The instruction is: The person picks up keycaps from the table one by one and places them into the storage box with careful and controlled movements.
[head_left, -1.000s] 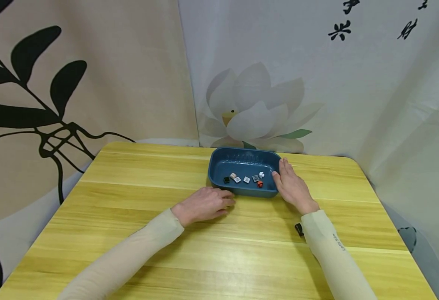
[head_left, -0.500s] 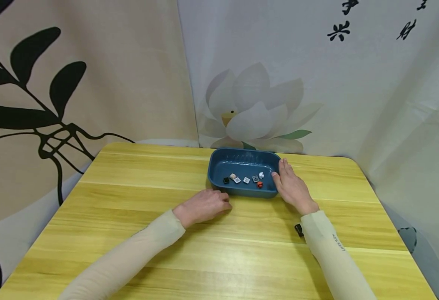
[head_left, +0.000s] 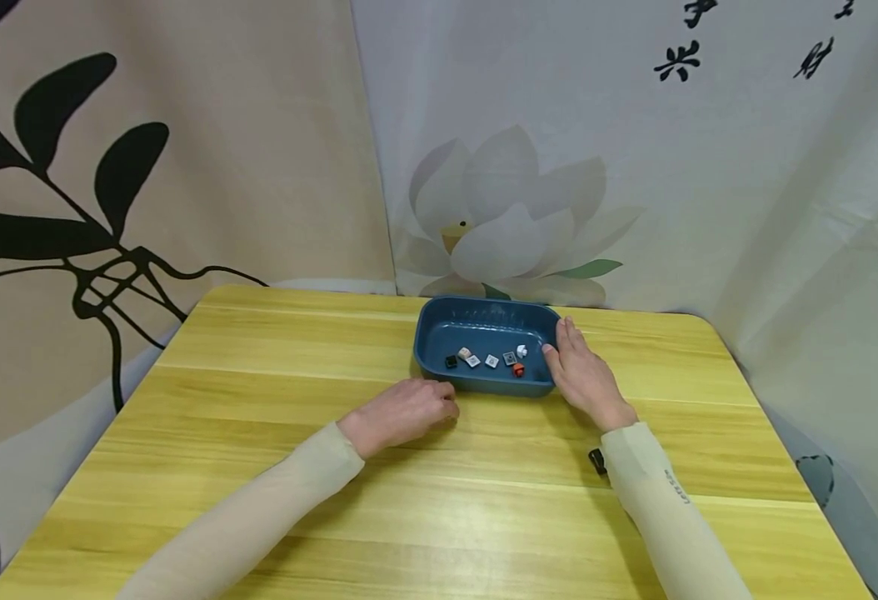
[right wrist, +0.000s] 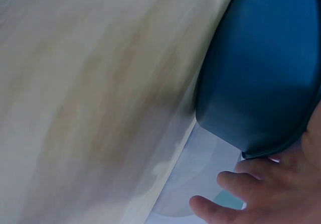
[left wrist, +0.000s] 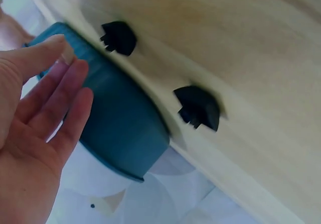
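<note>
A blue tray [head_left: 439,379] stands at the table's far edge, with several small white, black, grey, beige and red square pieces lying in it. My right hand [head_left: 589,379] has straight fingers resting along the tray's right end. The left hand [head_left: 401,412] is low over the table, just in front of the tray's left front corner. In the left wrist view, my thumb [left wrist: 42,53] meets a fingertip, with a pale patch between them. Whether that patch is a pinched piece or skin is unclear. The tray's wall [right wrist: 261,68] fills the right wrist view's upper right.
Two dark notched shapes [left wrist: 197,107] appear in the left wrist view; whether they lie on the table is unclear. Near the right cuff is a small black object [head_left: 597,461]. Behind the wooden table [head_left: 484,517] hangs a printed cloth [head_left: 709,208].
My left hand has drawn back slightly to the left, and its fingers are more bent. The right hand and the tray have stayed nearly still.
</note>
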`<state>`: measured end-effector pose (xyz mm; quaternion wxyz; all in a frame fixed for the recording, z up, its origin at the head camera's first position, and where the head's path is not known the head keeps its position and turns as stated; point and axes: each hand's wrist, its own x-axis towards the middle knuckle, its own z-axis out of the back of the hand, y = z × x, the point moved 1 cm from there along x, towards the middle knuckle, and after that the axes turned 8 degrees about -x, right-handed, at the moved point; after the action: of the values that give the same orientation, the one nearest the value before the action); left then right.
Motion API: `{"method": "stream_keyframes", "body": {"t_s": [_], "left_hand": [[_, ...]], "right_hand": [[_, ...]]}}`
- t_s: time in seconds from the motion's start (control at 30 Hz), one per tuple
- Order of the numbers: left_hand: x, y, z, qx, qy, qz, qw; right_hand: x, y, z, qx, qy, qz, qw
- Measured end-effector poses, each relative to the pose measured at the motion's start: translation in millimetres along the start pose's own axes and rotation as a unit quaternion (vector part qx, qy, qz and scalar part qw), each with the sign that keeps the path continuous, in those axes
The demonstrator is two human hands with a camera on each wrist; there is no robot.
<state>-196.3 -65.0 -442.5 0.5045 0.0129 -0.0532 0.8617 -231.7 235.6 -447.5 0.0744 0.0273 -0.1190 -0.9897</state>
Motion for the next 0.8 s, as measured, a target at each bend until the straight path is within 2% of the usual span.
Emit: {"method": "stream_keyframes", "body": {"t_s": [0.17, 0.33, 0.43, 0.57, 0.8], "left_hand": [[-0.6, 0.4, 12.6, -0.008, -0.059, -0.022, 0.998], [2.7, 6.6, 25.5, -0.014, -0.105, -0.02, 0.9942], [7.1, 14.0, 33.5, -0.028, -0.125, -0.005, 0.9918], [16.4, 26.9, 43.9, -0.048, -0.142, 0.034, 0.9882], [36.0, 44.2, 49.6, -0.059, -0.122, 0.102, 0.9855]], "right_hand": [[0, 0, 0, -0.002, -0.003, 0.002, 1.0], [0, 0, -1, -0.003, -0.005, 0.005, 1.0], [0, -1, -1, -0.003, -0.003, 0.004, 1.0], [-1, -1, 0, -0.003, -0.004, 0.004, 1.0], [0, -1, -2, -0.004, -0.004, 0.004, 1.0]]}}
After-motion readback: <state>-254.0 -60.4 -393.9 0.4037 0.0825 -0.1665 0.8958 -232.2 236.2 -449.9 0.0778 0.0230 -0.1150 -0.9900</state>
